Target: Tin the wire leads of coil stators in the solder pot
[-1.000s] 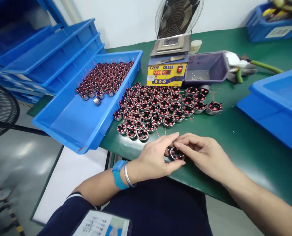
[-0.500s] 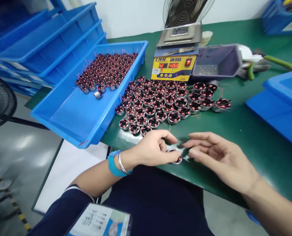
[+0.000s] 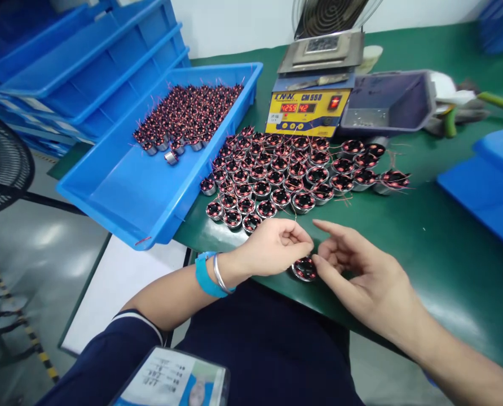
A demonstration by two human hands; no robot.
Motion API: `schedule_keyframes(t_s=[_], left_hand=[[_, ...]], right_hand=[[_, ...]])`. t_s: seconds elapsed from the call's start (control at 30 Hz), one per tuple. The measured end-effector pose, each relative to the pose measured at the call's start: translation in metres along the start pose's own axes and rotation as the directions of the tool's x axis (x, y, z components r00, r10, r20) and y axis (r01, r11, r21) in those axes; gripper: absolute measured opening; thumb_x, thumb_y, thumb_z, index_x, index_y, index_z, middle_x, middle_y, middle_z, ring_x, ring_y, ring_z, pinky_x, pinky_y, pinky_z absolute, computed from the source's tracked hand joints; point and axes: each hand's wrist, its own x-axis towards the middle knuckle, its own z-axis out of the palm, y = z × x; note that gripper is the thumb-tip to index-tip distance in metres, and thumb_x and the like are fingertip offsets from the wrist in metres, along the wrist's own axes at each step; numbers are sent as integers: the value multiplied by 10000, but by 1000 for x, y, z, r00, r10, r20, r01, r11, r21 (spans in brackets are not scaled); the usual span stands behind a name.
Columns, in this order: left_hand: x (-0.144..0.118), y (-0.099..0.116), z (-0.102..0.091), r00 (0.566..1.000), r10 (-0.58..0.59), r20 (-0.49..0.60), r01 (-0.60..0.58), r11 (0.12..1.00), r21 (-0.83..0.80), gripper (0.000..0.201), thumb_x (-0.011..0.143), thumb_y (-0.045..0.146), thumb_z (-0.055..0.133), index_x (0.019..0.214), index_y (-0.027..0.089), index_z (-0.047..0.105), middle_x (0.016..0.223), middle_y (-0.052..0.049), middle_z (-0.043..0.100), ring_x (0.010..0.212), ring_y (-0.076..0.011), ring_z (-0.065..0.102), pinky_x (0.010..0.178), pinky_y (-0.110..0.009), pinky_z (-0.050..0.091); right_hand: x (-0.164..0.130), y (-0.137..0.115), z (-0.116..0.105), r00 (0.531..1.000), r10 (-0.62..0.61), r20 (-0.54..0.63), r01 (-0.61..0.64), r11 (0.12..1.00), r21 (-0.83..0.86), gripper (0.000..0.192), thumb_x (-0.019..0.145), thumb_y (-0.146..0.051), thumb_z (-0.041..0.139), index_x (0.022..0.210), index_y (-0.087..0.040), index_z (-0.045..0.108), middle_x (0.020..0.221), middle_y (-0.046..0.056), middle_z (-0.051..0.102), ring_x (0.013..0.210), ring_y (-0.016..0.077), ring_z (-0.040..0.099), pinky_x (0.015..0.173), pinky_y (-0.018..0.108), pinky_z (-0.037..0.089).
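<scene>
While your two hands meet over one round copper-wound metal coil (image 3: 304, 268):
Your left hand (image 3: 272, 247) pinches narrowly beside it; your right hand (image 3: 361, 276) spreads wide, fingertips touching it.

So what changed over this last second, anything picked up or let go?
The right hand came off the coil part, opened, then closed back in beside it. The left hand drew its fingers up into a pinch just above the part, which now sits on the green table edge; whether anything thin is pinched cannot be told. The rows of coil parts and the blue tray kept their arrangement.
</scene>
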Motion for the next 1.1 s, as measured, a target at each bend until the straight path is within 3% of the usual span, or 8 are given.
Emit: schedule_keyframes(t_s=[0.27,0.5,0.8,0.97,1.1], left_hand=[[0,2,5,998,-44,-35,42,997,-57,93,730,37,624,674,102,589,603,20,588,537,-34,531,515,-139,424],[0,-1,5,1000,-9,-11,8,998,-60,101,720,93,653,676,117,565,545,54,537,483,-31,481,485,-152,409],[1,-1,5,999,27,19,-26,999,-40,93,741,62,624,685,113,571,582,45,547,516,-36,495,507,-160,411],[0,2,8,1000,-17,-7,16,999,-32,129,737,12,620,666,108,569,574,42,549,520,-40,505,508,-160,422],[-1,4,10,999,-35,-29,34,998,-54,133,729,7,635,663,106,576,538,48,541,491,-36,501,475,-146,394]], right_hand=[[-7,3,0,994,-51,-97,40,993,-112,324,863,-268,559,1175,-191,597,672,-10,602,516,102,557,511,228,522],[-6,0,-2,984,-94,-148,62,976,-210,251,870,-279,554,1091,-228,661,668,7,618,523,122,554,541,266,536],[1,-5,-2,995,-31,-95,20,993,-115,220,813,-241,548,998,-213,663,605,-20,591,489,103,554,489,226,494],[-3,-8,-5,974,-203,-101,168,945,-280,197,825,-187,532,988,-241,629,595,-29,581,444,98,520,481,238,468],[-9,-3,-9,943,-298,-147,205,869,-450,165,859,-178,528,977,-251,618,587,-28,573,455,108,536,495,245,463]])
